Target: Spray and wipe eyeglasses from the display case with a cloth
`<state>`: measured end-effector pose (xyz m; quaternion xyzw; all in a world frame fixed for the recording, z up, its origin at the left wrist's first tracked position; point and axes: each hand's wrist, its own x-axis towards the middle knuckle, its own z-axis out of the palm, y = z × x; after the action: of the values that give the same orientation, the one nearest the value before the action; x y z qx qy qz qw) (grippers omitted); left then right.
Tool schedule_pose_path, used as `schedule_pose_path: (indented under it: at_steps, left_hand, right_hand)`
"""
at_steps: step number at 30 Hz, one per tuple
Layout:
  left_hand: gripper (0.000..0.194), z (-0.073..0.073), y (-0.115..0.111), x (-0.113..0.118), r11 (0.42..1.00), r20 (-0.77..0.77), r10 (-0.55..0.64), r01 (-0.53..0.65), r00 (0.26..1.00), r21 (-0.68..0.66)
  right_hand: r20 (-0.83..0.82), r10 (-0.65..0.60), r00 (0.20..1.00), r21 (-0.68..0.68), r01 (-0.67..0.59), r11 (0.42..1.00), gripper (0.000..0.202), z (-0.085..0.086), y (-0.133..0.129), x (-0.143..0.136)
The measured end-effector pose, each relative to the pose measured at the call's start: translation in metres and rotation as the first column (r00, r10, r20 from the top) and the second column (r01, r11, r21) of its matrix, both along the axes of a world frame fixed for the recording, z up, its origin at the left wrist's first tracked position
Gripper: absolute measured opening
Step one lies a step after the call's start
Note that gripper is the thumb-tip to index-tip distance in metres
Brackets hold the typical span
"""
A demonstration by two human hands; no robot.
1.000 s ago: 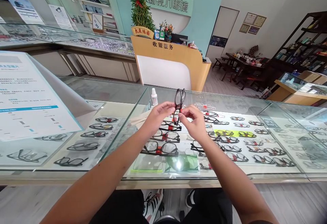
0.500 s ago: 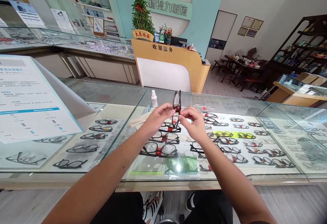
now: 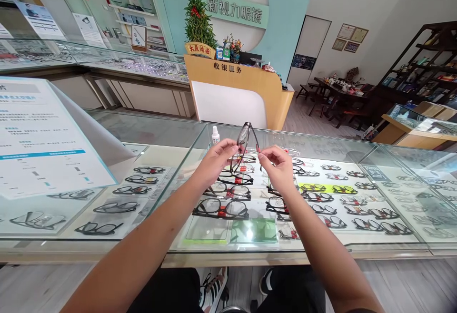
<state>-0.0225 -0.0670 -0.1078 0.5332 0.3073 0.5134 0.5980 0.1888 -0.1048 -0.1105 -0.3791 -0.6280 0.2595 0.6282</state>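
A pair of dark-framed eyeglasses is held up above the glass counter, its lenses turned nearly edge-on. My left hand pinches the front of the frame between thumb and fingers. One temple arm, swung away from the lenses, is gripped by the fingertips of my right hand. Just behind my left hand stands a small white bottle with a label. Below both hands, several eyeglasses with red tags lie in rows inside the display case.
The glass display counter runs across in front of me. At its left stands a tilted printed sign. Farther back are a wooden cashier desk with a plant, and a dark table with stools.
My hands have moved apart. The temple arm in my right hand has swung open from the lens frame, which stays in my left hand.
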Motion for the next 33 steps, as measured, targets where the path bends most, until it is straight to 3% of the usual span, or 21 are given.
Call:
schedule_pose_path:
  at_steps: [10,18,33]
  left_hand:
    - [0.033,-0.003,0.015,-0.016,0.997,-0.035,0.067,-0.066,0.997,0.027]
    - [0.035,0.003,0.015,-0.023,0.996,-0.110,0.080,-0.074,0.991,0.054]
    - [0.038,0.007,0.011,-0.021,0.999,-0.145,0.039,-0.034,0.989,0.039]
  right_hand:
    - [0.050,-0.122,0.991,0.105,0.117,0.988,0.019,0.006,0.003,0.013]
    - [0.107,-0.275,0.955,0.177,0.254,0.951,0.020,0.014,0.003,0.026]
    - [0.086,-0.262,0.961,0.086,0.255,0.963,0.020,0.014,0.006,0.031]
